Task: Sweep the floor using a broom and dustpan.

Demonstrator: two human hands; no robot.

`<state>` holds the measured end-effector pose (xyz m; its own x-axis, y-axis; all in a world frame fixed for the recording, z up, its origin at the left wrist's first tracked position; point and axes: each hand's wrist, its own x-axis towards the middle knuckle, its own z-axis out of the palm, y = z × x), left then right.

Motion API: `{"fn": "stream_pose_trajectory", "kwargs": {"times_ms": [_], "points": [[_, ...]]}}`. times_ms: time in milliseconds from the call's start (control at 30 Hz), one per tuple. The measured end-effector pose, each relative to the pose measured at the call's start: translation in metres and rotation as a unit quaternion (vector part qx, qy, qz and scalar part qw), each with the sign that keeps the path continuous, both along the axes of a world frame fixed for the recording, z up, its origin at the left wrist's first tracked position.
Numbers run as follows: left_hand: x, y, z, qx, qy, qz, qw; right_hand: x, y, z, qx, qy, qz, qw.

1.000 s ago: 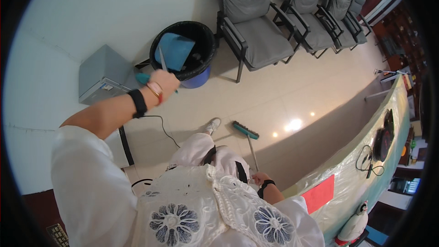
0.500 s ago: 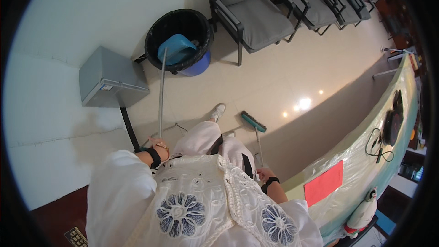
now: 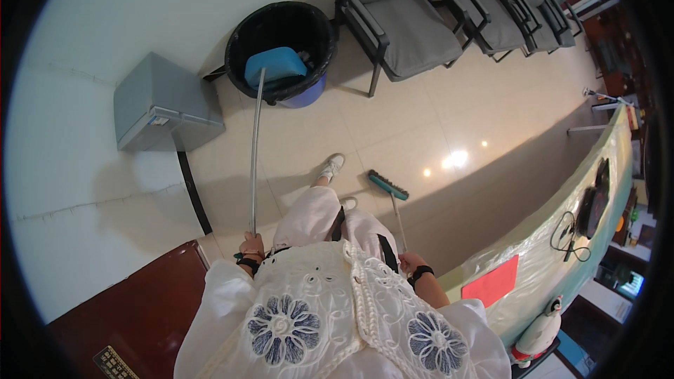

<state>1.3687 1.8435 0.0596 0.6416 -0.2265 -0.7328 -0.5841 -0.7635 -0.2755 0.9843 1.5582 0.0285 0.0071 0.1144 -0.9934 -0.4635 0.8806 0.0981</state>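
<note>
My left hand (image 3: 251,244) is closed round the long metal handle of a blue dustpan (image 3: 275,64). The dustpan's scoop is tipped inside the mouth of a blue bin (image 3: 306,96) lined with a black bag (image 3: 246,28). Some small pale scraps show beside the scoop, too small to name. My right hand (image 3: 411,261) is closed round the upper end of the thin handle of a green broom (image 3: 387,184). The broom's dark-bristled head lies on the floor ahead of my feet.
A grey box-shaped cabinet (image 3: 168,109) stands by the wall, left of the bin. Grey cushioned armchairs (image 3: 407,24) line the far side. On the right is a plastic-covered table (image 3: 519,309) with a red sheet (image 3: 491,281) and a black cable (image 3: 570,242). Dark red furniture (image 3: 140,295) sits at lower left.
The dustpan's scoop has turned over a little inside the bin, and my left hand has swung inward on its handle. The view has shifted slightly. The broom stays on the floor.
</note>
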Motion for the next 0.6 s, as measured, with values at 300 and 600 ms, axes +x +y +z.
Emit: {"fn": "stream_pose_trajectory", "kwargs": {"times_ms": [300, 600], "points": [[0.025, 0.02, 0.008, -0.007, -0.096, -0.009, 0.995, 0.022, -0.015, -0.01, -0.052, 0.02, 0.06, 0.997], [0.02, -0.004, -0.005, -0.013, -0.075, -0.008, 0.997, 0.02, -0.005, -0.018, -0.068, -0.035, 0.094, 0.993]]}}
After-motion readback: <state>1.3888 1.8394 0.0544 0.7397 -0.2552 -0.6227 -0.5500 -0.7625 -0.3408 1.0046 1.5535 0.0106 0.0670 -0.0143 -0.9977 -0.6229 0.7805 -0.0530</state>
